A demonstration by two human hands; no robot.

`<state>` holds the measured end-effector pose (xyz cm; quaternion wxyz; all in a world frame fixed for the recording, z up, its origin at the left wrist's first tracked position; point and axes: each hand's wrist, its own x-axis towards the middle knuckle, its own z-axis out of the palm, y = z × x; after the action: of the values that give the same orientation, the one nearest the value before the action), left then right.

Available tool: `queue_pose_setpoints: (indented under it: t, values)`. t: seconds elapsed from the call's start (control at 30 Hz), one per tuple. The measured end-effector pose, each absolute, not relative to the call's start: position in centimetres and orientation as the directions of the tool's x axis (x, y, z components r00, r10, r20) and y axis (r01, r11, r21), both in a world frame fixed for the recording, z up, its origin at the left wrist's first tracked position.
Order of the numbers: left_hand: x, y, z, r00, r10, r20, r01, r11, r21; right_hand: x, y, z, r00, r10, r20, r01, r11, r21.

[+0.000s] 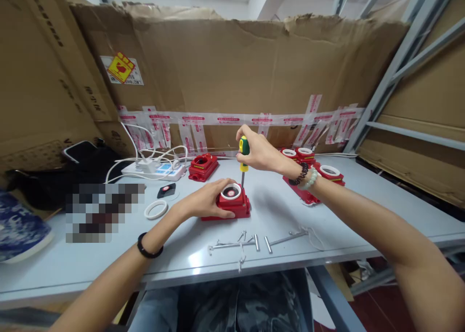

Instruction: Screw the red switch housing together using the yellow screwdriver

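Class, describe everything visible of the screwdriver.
The screwdriver has a yellow and green, plastic-looking handle and a slim, grey, metal-looking shaft. It stands nearly upright, tip down, its handle held in the right hand's fingers. The shaft meets the red box near its top; the tip itself cannot be made out.

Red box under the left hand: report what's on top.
A white ring around a black insert with a red mark. Whatever the left hand covers at the left is hidden.

The left hand (208, 199) lies palm down, left forearm (119, 269) toward half past one; the right hand (259, 150), higher, curls inward, right forearm (363, 215) toward ten o'clock.
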<state>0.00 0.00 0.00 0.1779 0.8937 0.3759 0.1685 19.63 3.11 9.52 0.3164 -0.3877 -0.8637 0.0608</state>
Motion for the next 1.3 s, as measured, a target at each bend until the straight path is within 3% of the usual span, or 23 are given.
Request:
queue_pose_setpoints:
  t: [0.17,0.3,0.37,0.47,0.5,0.6,0.8,1.3]
  values:
    - [0.0,0.0,0.1,0.656,0.736,0.17,0.612,-0.65,0.451,19.9,2.8,10.1,-0.399,0.718,0.571,0.537,0.687,-0.488]
    - [0.0,-0.1,0.1,0.66,0.734,0.162,0.614,-0.65,0.448,20.3,2.5,9.9,-0.325,0.633,0.702,0.524,0.739,-0.424]
    - [0.0,-0.1,0.1,0.654,0.739,0.161,0.621,-0.646,0.445,20.6,2.7,8.9,-0.385,0.662,0.643,0.552,0.724,-0.414]
    - [0.1,-0.1,0.1,0.644,0.749,0.155,0.631,-0.635,0.447,21.2,3.6,6.7,-0.524,0.797,0.301,0.684,0.604,-0.408]
    - [0.1,-0.1,0.1,0.644,0.75,0.154,0.631,-0.634,0.448,21.4,3.9,5.9,-0.573,0.795,0.2,0.703,0.602,-0.377]
    - [0.1,0.0,0.1,0.649,0.744,0.158,0.621,-0.639,0.455,21.8,4.6,4.3,-0.651,0.755,0.075,0.686,0.627,-0.369]
    - [0.1,0.0,-0.1,0.654,0.739,0.162,0.617,-0.644,0.452,21.8,4.6,3.7,-0.695,0.716,0.065,0.666,0.676,-0.314]
    - [0.0,0.0,0.0,0.647,0.748,0.147,0.641,-0.638,0.428,21.2,4.2,3.8,-0.789,0.61,0.077,0.609,0.792,-0.034]
